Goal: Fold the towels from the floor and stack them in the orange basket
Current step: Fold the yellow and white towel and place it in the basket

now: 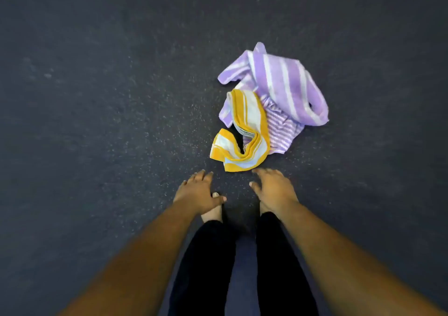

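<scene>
Two bare forearms reach down from the bottom corners of the frame, cut off there by the edge. Between them stand legs in black trousers, and the hems sit over bare feet. Only the toes and top of one foot show below the left wrist; the other foot is almost wholly hidden behind the right wrist. On the left, the left hand hangs palm down with fingers spread loosely and thumb out, holding nothing. To its right, the right hand is likewise relaxed and spread, empty, its fingertips just short of the near edge of a yellow towel; whether they touch it cannot be told. That yellow and white striped towel lies crumpled on the dark speckled floor, curled into a loop, and it rests partly on a purple towel with white stripes, bunched up just beyond it and to the right. A piece with finer purple stripes shows between the two; whether it belongs to the purple towel or is a separate cloth is hard to make out. No writing or label can be read on any cloth. The picture is soft and blurred towards its edges.
</scene>
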`<move>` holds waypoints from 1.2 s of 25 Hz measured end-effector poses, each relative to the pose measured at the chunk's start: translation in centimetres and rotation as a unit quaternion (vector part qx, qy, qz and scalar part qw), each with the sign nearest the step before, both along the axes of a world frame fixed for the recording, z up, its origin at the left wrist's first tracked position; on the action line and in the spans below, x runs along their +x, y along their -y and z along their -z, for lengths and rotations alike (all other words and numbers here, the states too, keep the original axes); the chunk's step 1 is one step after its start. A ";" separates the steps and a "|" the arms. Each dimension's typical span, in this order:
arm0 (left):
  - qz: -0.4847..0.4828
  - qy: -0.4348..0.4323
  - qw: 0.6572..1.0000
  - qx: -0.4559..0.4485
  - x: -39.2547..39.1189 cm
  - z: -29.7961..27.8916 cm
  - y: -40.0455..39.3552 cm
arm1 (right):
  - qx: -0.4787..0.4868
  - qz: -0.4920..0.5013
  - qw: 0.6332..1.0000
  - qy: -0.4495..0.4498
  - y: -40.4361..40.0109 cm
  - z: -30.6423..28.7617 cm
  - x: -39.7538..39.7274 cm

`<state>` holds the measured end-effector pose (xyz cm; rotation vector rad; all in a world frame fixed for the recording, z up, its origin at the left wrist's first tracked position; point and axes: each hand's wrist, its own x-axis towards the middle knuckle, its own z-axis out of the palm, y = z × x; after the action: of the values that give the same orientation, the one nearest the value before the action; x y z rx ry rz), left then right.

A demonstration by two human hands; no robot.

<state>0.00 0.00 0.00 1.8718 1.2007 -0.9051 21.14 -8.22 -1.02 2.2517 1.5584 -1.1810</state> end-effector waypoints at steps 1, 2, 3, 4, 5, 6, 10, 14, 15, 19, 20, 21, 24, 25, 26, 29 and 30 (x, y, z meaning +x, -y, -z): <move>-0.007 -0.008 1.000 -0.007 0.0 3.9 -0.7 | 0.010 -0.041 0.999 0.008 -1.2 4.2 -0.1; -0.012 -0.020 1.000 -0.008 0.1 7.7 -1.2 | 0.009 -0.069 0.997 0.023 -2.3 7.8 -0.3; -0.014 -0.029 0.999 -0.008 0.0 11.3 -1.7 | 0.020 -0.099 0.994 0.036 -3.2 11.9 -0.3; -0.019 -0.034 0.999 -0.013 -0.2 14.2 -2.2 | 0.006 -0.125 0.991 0.047 -4.1 14.7 -0.6; -0.014 -0.035 0.999 -0.013 -0.4 17.0 -2.1 | 0.005 -0.146 0.987 0.062 -4.6 17.8 -0.9; -0.007 -0.034 0.999 -0.011 -0.5 19.1 -1.8 | -0.003 -0.167 0.983 0.077 -5.0 19.8 -1.3; -0.001 -0.033 0.999 -0.006 -1.1 23.2 -1.4 | -0.003 -0.203 0.969 0.137 -5.5 23.6 -1.8; -0.019 -0.027 0.999 -0.014 -1.1 18.8 -1.5 | 0.004 -0.189 0.971 0.146 -5.0 19.5 -1.2; -0.022 -0.028 0.999 -0.017 -1.0 16.5 -1.7 | 0.002 -0.184 0.972 0.146 -5.0 17.1 -0.8; -0.048 -0.019 0.998 -0.023 0.2 2.4 -3.2 | 0.001 -0.134 0.980 0.144 -6.1 2.6 0.3; -0.055 -0.014 0.998 -0.016 0.5 -2.4 -3.5 | 0.004 -0.120 0.984 0.135 -6.8 -1.9 0.5; -0.061 -0.005 0.998 -0.004 0.9 -7.0 -4.0 | 0.010 -0.105 0.987 0.123 -7.6 -6.3 0.7; -0.080 0.014 0.996 0.034 1.6 -19.9 -4.8 | 0.019 -0.083 0.993 0.083 -10.1 -18.6 1.0; -0.086 0.023 0.995 0.054 1.7 -24.0 -5.3 | 0.033 -0.080 0.993 0.077 -11.1 -22.6 1.1; -0.096 0.029 0.993 0.069 1.6 -27.6 -5.7 | 0.046 -0.081 0.993 0.072 -12.0 -26.3 1.2; -0.121 0.043 0.986 0.102 0.9 -35.1 -7.6 | 0.096 -0.074 0.991 0.059 -15.1 -34.9 0.8; -0.125 0.047 0.985 0.106 0.5 -36.7 -8.7 | 0.109 -0.071 0.990 0.057 -16.3 -36.8 0.6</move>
<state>0.52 8.72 36.72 1.8511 1.4818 -0.5650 21.70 8.12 35.74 2.2453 1.8454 -0.8670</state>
